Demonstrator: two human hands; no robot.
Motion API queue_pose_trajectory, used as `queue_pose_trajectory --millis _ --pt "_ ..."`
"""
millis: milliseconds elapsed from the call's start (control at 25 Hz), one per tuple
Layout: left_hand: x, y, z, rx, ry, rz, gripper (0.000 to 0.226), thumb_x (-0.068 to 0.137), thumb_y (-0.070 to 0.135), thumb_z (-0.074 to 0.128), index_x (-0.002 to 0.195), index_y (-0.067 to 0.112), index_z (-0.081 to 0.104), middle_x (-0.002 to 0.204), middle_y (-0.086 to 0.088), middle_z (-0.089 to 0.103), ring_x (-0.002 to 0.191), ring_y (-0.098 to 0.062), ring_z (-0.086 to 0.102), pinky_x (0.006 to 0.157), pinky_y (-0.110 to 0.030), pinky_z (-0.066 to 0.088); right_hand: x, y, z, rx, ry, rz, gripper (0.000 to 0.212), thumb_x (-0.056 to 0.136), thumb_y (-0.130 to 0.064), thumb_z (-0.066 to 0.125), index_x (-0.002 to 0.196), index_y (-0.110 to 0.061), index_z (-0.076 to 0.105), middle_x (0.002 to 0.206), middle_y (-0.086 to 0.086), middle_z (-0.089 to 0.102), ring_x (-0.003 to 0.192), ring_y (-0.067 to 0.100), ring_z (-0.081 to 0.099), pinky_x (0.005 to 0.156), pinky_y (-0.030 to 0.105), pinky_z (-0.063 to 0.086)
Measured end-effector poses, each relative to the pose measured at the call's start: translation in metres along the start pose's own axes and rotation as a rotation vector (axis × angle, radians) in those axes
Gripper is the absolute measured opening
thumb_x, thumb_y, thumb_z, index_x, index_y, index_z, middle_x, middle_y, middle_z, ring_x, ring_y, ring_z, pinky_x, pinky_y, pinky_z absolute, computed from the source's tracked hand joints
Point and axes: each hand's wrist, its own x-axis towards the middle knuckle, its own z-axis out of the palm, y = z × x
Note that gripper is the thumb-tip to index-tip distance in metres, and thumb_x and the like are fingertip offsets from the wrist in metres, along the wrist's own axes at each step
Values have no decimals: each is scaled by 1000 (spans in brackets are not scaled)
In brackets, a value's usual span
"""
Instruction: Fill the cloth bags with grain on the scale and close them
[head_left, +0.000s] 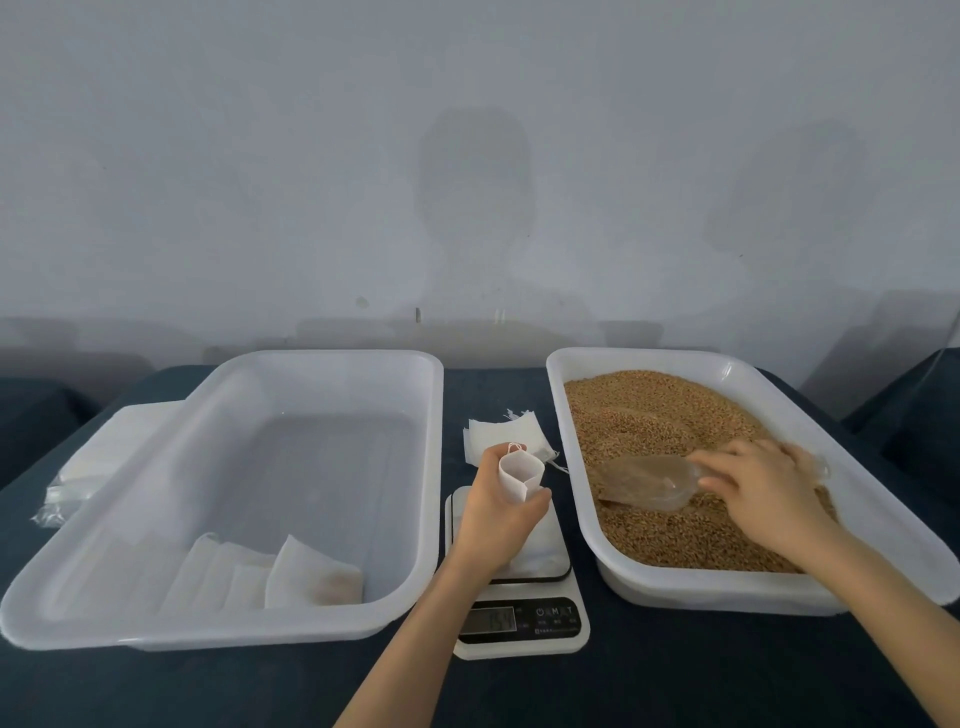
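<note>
At frame centre, a left hand (498, 506) grips an open cloth bag (521, 475) above the scale (521, 613) while the right hand (763, 493) grasps a clear scoop (647, 483) in the grain tray (587, 364) at right; a sagging mouth could spill grain.

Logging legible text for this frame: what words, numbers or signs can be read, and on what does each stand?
"154": scale display, faint grey digits, reading uncertain.
Power sign, "M", "T": button panel on the scale's front, partly blurred.
Small print under the buttons: too small and blurred to read.
No other text shows in the picture.
</note>
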Motion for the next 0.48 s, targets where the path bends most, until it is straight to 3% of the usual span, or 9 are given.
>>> queue_pose_trajectory --millis 80,160,240,360,480 --pt "0 0 -1 21 -11 -7 54 81 24 71 119 37 36 104 17 52 91 -6 57 58 2 40 -3 10 0 189 -39 55 32 87 -26 61 118 -33 62 109 -6 65 100 15 54 95 39 38" --pt "1 1 -2 42 -26 -13 55 81 25 70 122 36 35 104 17 51 90 -6 56 57 3 39 -7 17 -2 230 -43 74 30 87 -25 62 115 -33 63 96 -9 64 86 10 54 81 33 40" --pt "1 1 -1 47 -33 -24 56 81 25 70 123 36 35 103 17 50 90 -5 56 56 3 39 -10 21 -5 220 -40 91 30 87 -26 62 115 -35 63 94 -10 63 86 9 53 86 38 43" --pt "0 2 0 40 -32 -27 55 81 25 71 120 39 35 103 18 51 90 -4 56 57 3 39 -11 22 -14 228 -66 129 30 87 -30 61 116 -38 61 107 -7 66 99 15 57 97 49 42" --pt "1 2 1 50 -40 -30 56 81 26 71 120 39 34 103 18 51 90 -4 56 56 3 39 -8 14 -28 244 -56 110 30 87 -32 60 116 -40 60 113 -11 65 104 13 57 101 50 41"
